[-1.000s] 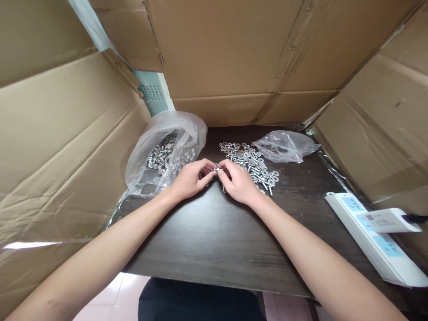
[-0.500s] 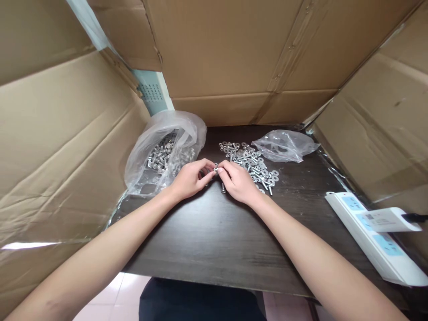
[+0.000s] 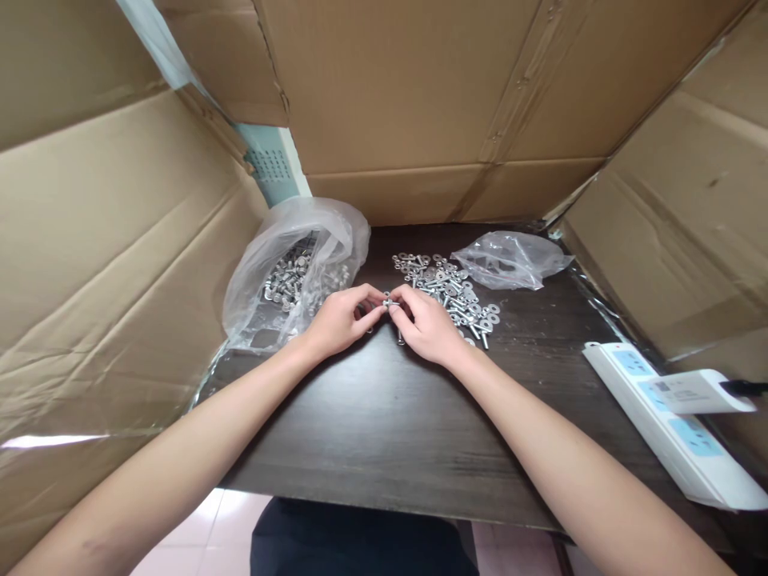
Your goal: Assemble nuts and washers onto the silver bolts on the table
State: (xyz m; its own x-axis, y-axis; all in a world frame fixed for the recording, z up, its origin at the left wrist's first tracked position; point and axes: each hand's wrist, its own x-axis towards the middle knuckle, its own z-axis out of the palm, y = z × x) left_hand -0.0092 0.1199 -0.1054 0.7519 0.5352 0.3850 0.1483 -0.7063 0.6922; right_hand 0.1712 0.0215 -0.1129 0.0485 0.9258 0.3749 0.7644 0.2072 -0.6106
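My left hand (image 3: pixel 343 322) and my right hand (image 3: pixel 427 324) meet fingertip to fingertip above the table. Between them lies a small silver bolt (image 3: pixel 390 303), roughly sideways, pinched by the thumb and forefinger of each hand. Whether a nut or washer sits on it is too small to tell. Another bolt (image 3: pixel 401 338) shows below my right thumb, partly hidden. Just past my right hand spreads a pile of loose bolts, nuts and washers (image 3: pixel 459 300). By my left hand, a clear plastic bag (image 3: pixel 243 300) gapes with many metal fasteners (image 3: pixel 288 276) inside.
A crumpled clear bag (image 3: pixel 516 260) lies at the back right of the dark table (image 3: pixel 372 432). A white power strip (image 3: pixel 666 432) with a plugged-in adapter (image 3: pixel 696 392) runs along the right side. Cardboard walls (image 3: pixel 420 88) enclose the back and both sides.
The right fingers have shifted slightly on the bolt, and more of its shank shows between the hands. Both arms have stayed in place.
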